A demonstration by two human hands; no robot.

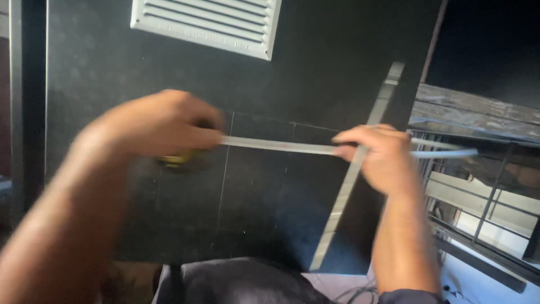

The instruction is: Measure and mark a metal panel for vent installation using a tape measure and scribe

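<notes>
- Nearest us, at the bottom edge, we see a dark grey cloth-covered shape [236, 281], likely our own knee or lap, though the blur makes that uncertain.
- Our left hand [160, 126] is curled closed around a tape measure case [177, 159]; only a bit of yellow shows beneath the fingers.
- From that fist a pale tape blade [275, 145] runs straight to the right, lying across the face of a dark panel [253, 208].
- Our right hand [377, 157] is closed on the blade near the panel's right side, fingers pinched over it; the blade's free end [450, 152] pokes out past the hand, beyond the panel's pale edge strip [351, 174].
- Faint lines mark the panel under the blade.
- Higher up, a white louvred vent grille [208, 22] is set into the panel.
- To the right, beyond the panel, stand weathered wooden boards [478, 115] and a dark metal frame [484, 208].
</notes>
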